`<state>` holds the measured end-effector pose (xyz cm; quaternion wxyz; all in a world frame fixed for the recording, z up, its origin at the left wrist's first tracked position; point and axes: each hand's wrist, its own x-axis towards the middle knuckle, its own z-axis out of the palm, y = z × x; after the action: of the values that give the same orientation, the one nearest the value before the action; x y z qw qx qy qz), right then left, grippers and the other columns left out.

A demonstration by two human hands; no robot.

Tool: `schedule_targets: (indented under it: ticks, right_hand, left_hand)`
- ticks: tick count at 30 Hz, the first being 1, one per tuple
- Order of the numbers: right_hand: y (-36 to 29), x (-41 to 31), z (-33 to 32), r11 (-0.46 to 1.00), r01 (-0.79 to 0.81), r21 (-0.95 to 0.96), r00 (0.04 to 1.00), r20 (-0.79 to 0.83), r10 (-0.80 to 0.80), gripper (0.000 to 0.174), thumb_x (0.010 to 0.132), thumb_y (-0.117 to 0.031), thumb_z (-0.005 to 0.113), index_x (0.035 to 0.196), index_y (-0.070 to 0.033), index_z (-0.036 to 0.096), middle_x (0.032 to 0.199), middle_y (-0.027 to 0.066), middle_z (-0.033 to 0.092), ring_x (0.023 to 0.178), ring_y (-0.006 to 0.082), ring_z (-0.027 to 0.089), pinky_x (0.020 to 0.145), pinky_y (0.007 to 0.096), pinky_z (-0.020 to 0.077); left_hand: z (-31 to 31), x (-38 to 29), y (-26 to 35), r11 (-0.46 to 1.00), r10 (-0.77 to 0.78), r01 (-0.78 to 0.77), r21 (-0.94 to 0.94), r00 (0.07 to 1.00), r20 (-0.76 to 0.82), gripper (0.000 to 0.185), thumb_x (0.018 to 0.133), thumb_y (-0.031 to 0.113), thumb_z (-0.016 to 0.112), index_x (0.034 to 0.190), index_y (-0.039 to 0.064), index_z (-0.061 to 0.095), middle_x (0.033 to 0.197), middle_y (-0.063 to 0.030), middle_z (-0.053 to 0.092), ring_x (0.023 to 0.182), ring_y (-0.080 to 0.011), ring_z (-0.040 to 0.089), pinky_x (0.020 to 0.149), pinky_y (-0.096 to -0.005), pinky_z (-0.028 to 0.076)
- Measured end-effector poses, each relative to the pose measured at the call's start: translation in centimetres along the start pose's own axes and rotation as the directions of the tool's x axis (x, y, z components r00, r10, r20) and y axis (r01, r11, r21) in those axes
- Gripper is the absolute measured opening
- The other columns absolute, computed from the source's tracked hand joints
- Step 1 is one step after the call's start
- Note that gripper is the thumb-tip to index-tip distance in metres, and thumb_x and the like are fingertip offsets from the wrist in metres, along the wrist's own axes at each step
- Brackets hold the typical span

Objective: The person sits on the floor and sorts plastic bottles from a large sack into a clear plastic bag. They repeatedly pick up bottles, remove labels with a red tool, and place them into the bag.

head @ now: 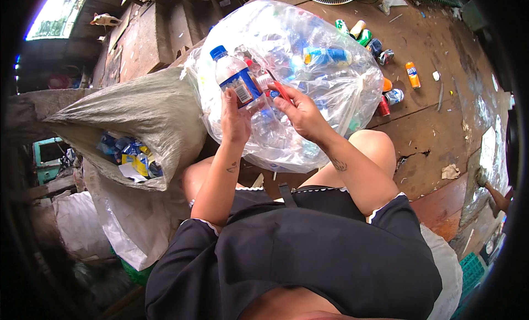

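My left hand (235, 117) holds a clear plastic bottle (232, 68) with a blue cap and a blue label, tilted with its cap up and to the left. In my right hand (300, 111) is a red-handled tool (282, 91) with a thin dark tip, perhaps a knife; its tip points up and left, just right of the bottle. Beneath both hands lies a big clear plastic bag (351, 88) full of plastic bottles.
An open woven sack (165, 92) with crumpled wrappers (136, 154) stands at the left. Several drink cans (412, 75) lie on the wooden floor (438, 125) at the right, near crumpled paper (450, 171). Wooden steps (153, 39) rise at upper left, with a cat (105, 19) beyond.
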<state>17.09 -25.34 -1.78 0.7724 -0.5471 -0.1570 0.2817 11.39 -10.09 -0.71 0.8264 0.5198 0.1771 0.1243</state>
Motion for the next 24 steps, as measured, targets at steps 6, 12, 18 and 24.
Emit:
schedule_targets:
  ticks: [6, 12, 18, 24]
  right_hand:
    - [0.5, -0.2, 0.2, 0.956, 0.114, -0.271, 0.993, 0.026, -0.111, 0.058, 0.069, -0.031, 0.074, 0.114, -0.001, 0.052, 0.095, 0.0073, 0.056, 0.086, 0.0120, 0.049, 0.078, 0.0265, 0.0402]
    - [0.7, 0.9, 0.0, 0.995, 0.102, 0.018, 0.979, 0.173, -0.104, 0.047, 0.077, -0.033, 0.067, 0.108, 0.001, 0.056, 0.093, 0.0079, 0.060, 0.082, 0.0113, 0.050, 0.076, 0.0270, 0.0409]
    - [-1.2, 0.1, 0.6, 0.959, -0.229, 0.168, 0.969, 0.133, 0.208, 0.032, 0.093, -0.032, 0.037, 0.092, -0.006, 0.055, 0.060, -0.0024, 0.043, 0.044, 0.0043, 0.030, 0.041, 0.0190, 0.0240]
    - [-2.1, 0.0, 1.3, 0.896, -0.407, 0.177, 0.894, 0.279, 0.351, 0.031, 0.092, -0.033, 0.037, 0.081, -0.008, 0.053, 0.054, -0.0027, 0.041, 0.041, 0.0048, 0.028, 0.038, 0.0203, 0.0207]
  left_hand:
    - [2.3, -1.5, 0.6, 0.988, 0.096, -0.103, 0.116, 0.993, 0.064, 0.050, 0.092, 0.038, 0.037, 0.129, 0.006, 0.028, 0.117, -0.0111, 0.047, 0.109, -0.0212, 0.048, 0.092, -0.0388, 0.039]
    - [1.3, -1.4, 1.0, 0.990, -0.072, 0.090, -0.104, 0.984, 0.160, 0.048, 0.088, 0.038, 0.046, 0.125, 0.008, 0.037, 0.115, -0.0088, 0.053, 0.107, -0.0237, 0.051, 0.090, -0.0417, 0.040]
    - [0.6, -0.9, -0.1, 0.982, 0.165, -0.164, 0.090, 0.986, 0.001, 0.042, 0.092, 0.030, 0.043, 0.126, 0.007, 0.031, 0.116, -0.0090, 0.050, 0.106, -0.0211, 0.050, 0.091, -0.0379, 0.039]
    - [-1.5, -1.1, -1.2, 0.969, 0.173, -0.181, 0.170, 0.983, 0.059, 0.043, 0.093, 0.018, 0.043, 0.130, 0.003, 0.025, 0.120, -0.0088, 0.043, 0.108, -0.0161, 0.043, 0.094, -0.0299, 0.032]
